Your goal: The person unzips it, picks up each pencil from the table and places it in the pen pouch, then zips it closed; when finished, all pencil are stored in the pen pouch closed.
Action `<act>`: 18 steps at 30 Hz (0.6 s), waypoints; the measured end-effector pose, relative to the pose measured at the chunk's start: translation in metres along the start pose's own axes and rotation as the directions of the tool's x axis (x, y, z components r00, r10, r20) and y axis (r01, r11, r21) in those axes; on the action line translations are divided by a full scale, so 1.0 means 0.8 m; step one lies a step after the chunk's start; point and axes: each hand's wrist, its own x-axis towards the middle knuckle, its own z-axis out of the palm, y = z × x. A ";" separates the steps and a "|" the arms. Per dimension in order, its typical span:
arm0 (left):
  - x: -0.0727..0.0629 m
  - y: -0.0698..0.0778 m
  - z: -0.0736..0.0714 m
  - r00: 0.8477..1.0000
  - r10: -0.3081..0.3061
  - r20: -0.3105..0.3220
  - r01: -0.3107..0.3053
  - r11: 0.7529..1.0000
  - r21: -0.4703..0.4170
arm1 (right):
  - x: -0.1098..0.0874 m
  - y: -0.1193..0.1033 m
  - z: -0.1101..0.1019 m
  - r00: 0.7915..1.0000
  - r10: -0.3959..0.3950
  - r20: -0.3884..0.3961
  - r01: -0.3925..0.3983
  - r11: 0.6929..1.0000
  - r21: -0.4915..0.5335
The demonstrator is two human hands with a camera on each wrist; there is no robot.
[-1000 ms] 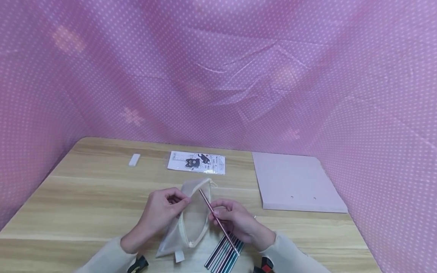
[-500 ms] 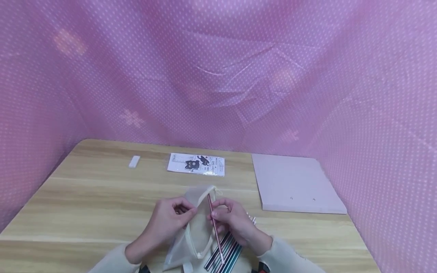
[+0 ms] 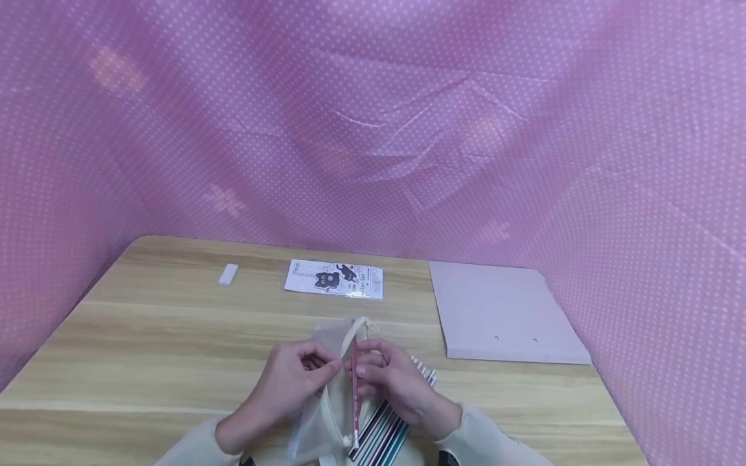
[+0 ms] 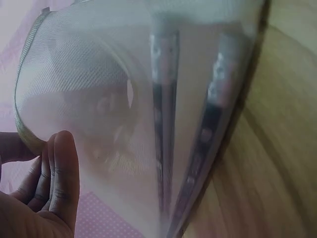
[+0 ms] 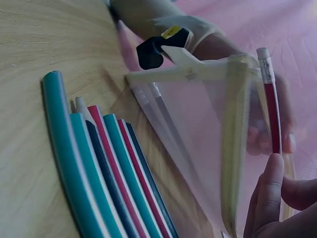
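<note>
My left hand point(image 3: 297, 375) pinches the opening edge of a translucent zip pencil pouch point(image 3: 311, 427), holding its mouth apart. Between thumb and fingers of my right hand point(image 3: 399, 385) is a red pencil point(image 3: 356, 414), its eraser end toward me and its far end at the pouch mouth; whether that tip is inside is hidden. Through the mesh in the left wrist view, two dark pencils point(image 4: 166, 109) with eraser ends show in the pouch. Beneath my right hand, several loose teal, red and dark pencils point(image 3: 381, 433) lie side by side on the table.
A wood-grain table point(image 3: 146, 362) carries a white eraser-like block point(image 3: 228, 274) at back left. A packaged ruler set point(image 3: 334, 279) with cat drawings lies at the back middle. On the right is a pale flat folder point(image 3: 507, 314). Pink dotted cloth point(image 3: 373, 129) surrounds the table.
The red pencil has swung from a slant to nearly straight away from me, its far end now deeper at the pouch mouth. Both hands have come closer together; the left still pinches the pouch.
</note>
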 end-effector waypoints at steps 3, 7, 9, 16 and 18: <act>-0.002 0.001 0.001 1.000 -0.008 0.001 0.008 1.000 -0.004 | 0.003 0.000 0.010 1.000 -0.014 -0.021 0.014 1.000 -0.026; -0.002 0.004 0.001 1.000 -0.015 -0.012 0.015 1.000 0.002 | 0.010 0.001 0.018 0.996 -0.053 -0.069 0.048 0.996 -0.075; -0.001 0.005 0.000 0.999 -0.020 -0.027 0.020 1.000 0.015 | 0.012 0.001 0.020 0.994 -0.071 -0.087 0.063 0.994 -0.091; 0.006 0.003 -0.005 0.993 -0.085 -0.084 0.089 0.995 0.035 | 0.011 0.002 0.021 0.989 -0.097 -0.112 0.088 0.992 -0.086; 0.009 0.002 -0.007 0.990 -0.093 -0.102 0.097 0.995 0.034 | 0.010 0.002 0.022 0.988 -0.100 -0.114 0.092 0.993 -0.080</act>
